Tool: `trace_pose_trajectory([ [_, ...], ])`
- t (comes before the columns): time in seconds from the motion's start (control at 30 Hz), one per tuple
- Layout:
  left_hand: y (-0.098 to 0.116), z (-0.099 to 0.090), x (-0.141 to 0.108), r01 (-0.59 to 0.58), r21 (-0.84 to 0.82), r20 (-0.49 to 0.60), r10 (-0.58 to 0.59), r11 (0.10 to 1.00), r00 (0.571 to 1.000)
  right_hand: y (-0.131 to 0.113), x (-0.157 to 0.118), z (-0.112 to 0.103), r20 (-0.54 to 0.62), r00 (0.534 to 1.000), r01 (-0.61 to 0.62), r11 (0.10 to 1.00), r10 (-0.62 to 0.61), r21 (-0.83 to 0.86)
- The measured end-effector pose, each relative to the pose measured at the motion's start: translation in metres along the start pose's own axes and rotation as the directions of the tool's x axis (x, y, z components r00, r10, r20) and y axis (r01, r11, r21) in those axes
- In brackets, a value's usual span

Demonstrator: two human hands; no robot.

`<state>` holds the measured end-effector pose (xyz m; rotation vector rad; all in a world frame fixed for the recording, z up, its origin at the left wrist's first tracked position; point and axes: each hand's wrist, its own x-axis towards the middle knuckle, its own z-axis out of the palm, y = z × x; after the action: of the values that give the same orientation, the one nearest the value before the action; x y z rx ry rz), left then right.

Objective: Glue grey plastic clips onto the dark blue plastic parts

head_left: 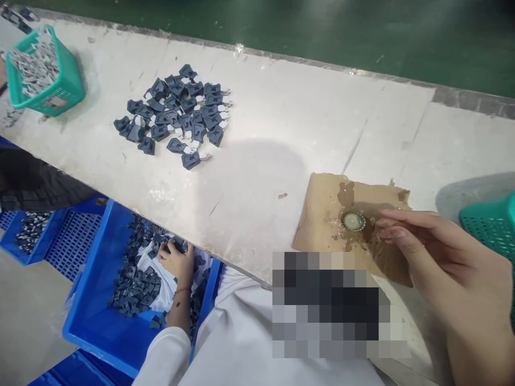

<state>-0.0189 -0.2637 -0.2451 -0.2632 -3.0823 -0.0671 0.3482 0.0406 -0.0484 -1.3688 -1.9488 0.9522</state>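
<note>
Fingertips (398, 232) of my right hand (454, 262) sit close together, a narrow gap at most; whether they pinch something tiny, I cannot tell. Just left of them, well nearer than the other hand, lies a small round, pale-centred disc with a dark rim (353, 221), on stained brown cardboard (322, 198) (being round, it offers me no long axis). Down in the blue plastic crate (90, 300), my left hand (179, 264) curls over dark grey plastic pieces (134, 287) beside white cloth (163, 292); its grip is unclear from up here.
</note>
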Motion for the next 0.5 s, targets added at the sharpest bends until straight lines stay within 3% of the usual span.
trace_pose_trajectory([
  [0.3,0.005,0.01,-0.002,-0.054,0.039,0.109,0.05,0.998,0.993,0.003,0.0,-0.001,0.017,1.0,-0.011,1.0,0.011,-0.016],
  [0.5,0.009,0.001,0.004,-0.06,-0.016,0.129,0.062,0.998,0.99,0.002,0.001,-0.001,-0.009,1.0,-0.03,0.999,0.03,-0.016],
])
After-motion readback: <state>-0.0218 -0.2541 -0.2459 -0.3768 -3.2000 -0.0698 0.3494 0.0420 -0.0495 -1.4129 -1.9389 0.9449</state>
